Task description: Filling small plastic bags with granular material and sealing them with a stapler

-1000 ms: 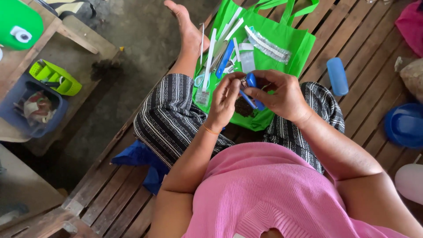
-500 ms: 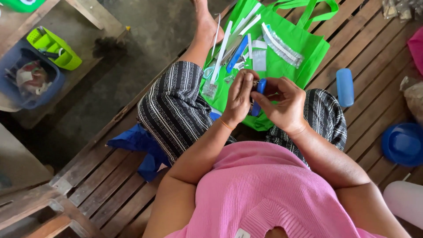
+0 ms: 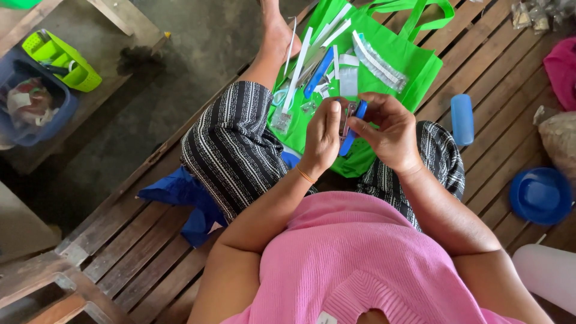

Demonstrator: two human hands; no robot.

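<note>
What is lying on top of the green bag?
On the green bag lie white strips, a blue tool and a clear packet. The hands, left and right, hold a blue-handled tool and cover the bag's lower part.

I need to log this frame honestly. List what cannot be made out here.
- Head view: the small blue tool is mostly covered by the left hand and right hand; its kind is unclear.
- Small packets on the green bag: too small to identify.
- Blue dish: contents not visible.
- Pale object: cut by the right edge.
</note>
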